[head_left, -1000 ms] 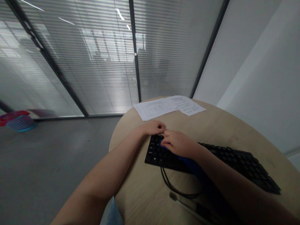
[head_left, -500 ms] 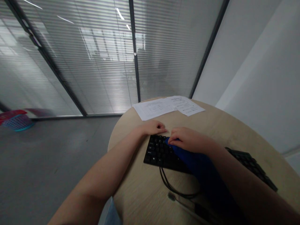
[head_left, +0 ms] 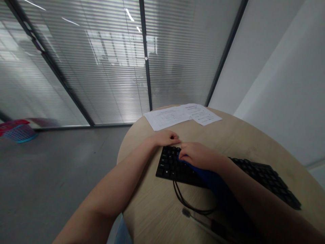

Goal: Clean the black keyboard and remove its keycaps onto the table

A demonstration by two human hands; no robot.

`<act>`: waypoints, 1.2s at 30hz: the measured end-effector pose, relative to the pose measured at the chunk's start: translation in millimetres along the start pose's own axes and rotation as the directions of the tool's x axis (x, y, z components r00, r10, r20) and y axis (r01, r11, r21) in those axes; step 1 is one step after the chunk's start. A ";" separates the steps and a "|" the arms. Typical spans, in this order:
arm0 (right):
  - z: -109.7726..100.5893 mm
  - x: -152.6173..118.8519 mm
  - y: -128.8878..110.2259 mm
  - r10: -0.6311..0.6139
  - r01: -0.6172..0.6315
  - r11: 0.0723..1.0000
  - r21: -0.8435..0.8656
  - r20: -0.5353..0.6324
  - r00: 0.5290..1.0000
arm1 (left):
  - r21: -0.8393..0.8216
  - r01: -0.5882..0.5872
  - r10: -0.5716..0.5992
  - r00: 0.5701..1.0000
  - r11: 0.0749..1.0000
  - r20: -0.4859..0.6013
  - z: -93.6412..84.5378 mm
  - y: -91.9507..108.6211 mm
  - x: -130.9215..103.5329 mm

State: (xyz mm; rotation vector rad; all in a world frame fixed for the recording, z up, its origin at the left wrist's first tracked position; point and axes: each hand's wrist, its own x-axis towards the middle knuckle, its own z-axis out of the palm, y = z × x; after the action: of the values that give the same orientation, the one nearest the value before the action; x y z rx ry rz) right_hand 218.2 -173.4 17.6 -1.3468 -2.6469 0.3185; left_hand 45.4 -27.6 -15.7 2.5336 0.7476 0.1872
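A black keyboard (head_left: 169, 166) lies across the round wooden table, its middle hidden under my right forearm. My right hand (head_left: 196, 154) pinches a blue cloth (head_left: 212, 179) against the keys left of the middle. The cloth trails down toward me beneath the arm. At the far left edge of the keyboard, my left hand (head_left: 167, 138) rests on the table with loosely curled fingers and nothing visible in them. It appears to touch the keyboard's rim. The keyboard's looped black cable (head_left: 181, 199) lies on the near side.
A thin brush (head_left: 187, 212) with a dark tip lies near the cable. Two printed sheets (head_left: 169, 118) lie at the table's far side. On the floor at left stands a blue basket (head_left: 21, 133) with something red over it. A glass partition with blinds stands beyond the table (head_left: 254, 135).
My right hand, with the cloth, has moved slightly left and toward me over the keys. More of the keyboard's right part shows. My left hand has stayed in place.
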 end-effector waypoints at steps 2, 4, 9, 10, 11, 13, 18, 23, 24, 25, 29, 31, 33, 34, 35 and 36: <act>1.9 1.0 -0.9 0.008 -0.009 1.000 -0.024 -0.042 0.999 | 0.009 0.002 -0.002 1.000 1.000 -0.009 0.3 -0.2 0.6; 1.6 1.4 -0.9 -0.007 0.006 1.000 -0.031 -0.040 0.999 | 0.010 0.006 -0.006 1.000 1.000 -0.004 0.5 -0.1 1.0; -1.9 0.0 1.7 -0.014 0.014 1.000 0.001 0.028 1.000 | 0.014 0.000 0.000 1.000 1.000 0.002 0.5 -0.5 1.0; -1.4 0.0 2.3 -0.002 0.002 1.000 0.003 0.021 1.000 | 0.018 0.000 0.000 1.000 1.000 0.002 0.5 -0.9 1.1; -0.4 0.1 2.6 0.010 -0.010 1.000 0.003 0.007 1.000 | 0.022 0.000 0.000 1.000 1.000 0.003 0.7 -1.3 1.3; 1.6 0.6 2.8 0.028 -0.028 1.000 -0.004 -0.026 0.999 | 0.025 0.001 -0.001 1.000 1.000 0.003 1.0 -2.1 1.7; 0.2 0.5 0.4 0.007 -0.007 1.000 -0.014 0.000 1.000 | 0.015 0.004 -0.004 1.000 1.000 -0.007 1.6 -3.6 2.1; 0.1 0.5 -3.1 0.033 -0.035 0.999 -0.034 -0.040 0.999 | 0.006 -0.020 0.020 1.000 1.000 0.002 0.5 -3.3 1.3; -0.5 0.5 -3.1 0.037 -0.039 0.998 -0.039 -0.041 0.998 | 0.003 -0.017 0.017 1.000 1.000 0.003 0.0 -2.6 0.9; -2.0 0.2 -2.7 0.041 -0.042 0.998 -0.043 -0.032 0.999 | -0.001 -0.012 0.012 1.000 1.000 0.002 -0.5 -1.8 0.5; -20.3 -7.7 2.7 0.101 -0.096 0.993 -0.061 0.077 0.992 | -0.034 -0.005 0.005 1.000 0.999 0.006 -1.7 0.9 -0.8; -34.2 -16.8 6.7 0.174 -0.167 0.984 -0.059 0.146 0.974 | -0.045 -0.004 0.005 1.000 0.999 0.009 -1.6 0.6 -0.6; -48.5 -28.8 10.9 0.248 -0.246 0.969 -0.037 0.235 0.940 | -0.046 0.005 -0.004 1.000 0.999 0.014 -1.1 -0.3 0.0; -55.3 -35.5 12.9 0.274 -0.278 0.960 -0.025 0.280 0.920 | -0.043 0.013 -0.012 1.000 0.999 0.018 -1.1 -0.5 0.3; -61.9 -42.4 14.7 0.288 -0.300 0.954 -0.010 0.315 0.904 | -0.039 0.020 -0.020 1.000 0.999 0.021 -1.2 -0.3 0.3; -68.3 -49.3 16.5 0.296 -0.315 0.949 0.004 0.335 0.895 | -0.034 0.025 -0.024 0.999 0.999 0.024 -1.7 0.5 0.1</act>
State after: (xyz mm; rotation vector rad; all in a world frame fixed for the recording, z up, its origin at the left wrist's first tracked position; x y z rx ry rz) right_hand 275.7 -195.9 77.3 -1.8368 -2.6393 0.7155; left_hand 45.3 -27.1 -14.0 2.4887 0.7593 0.1599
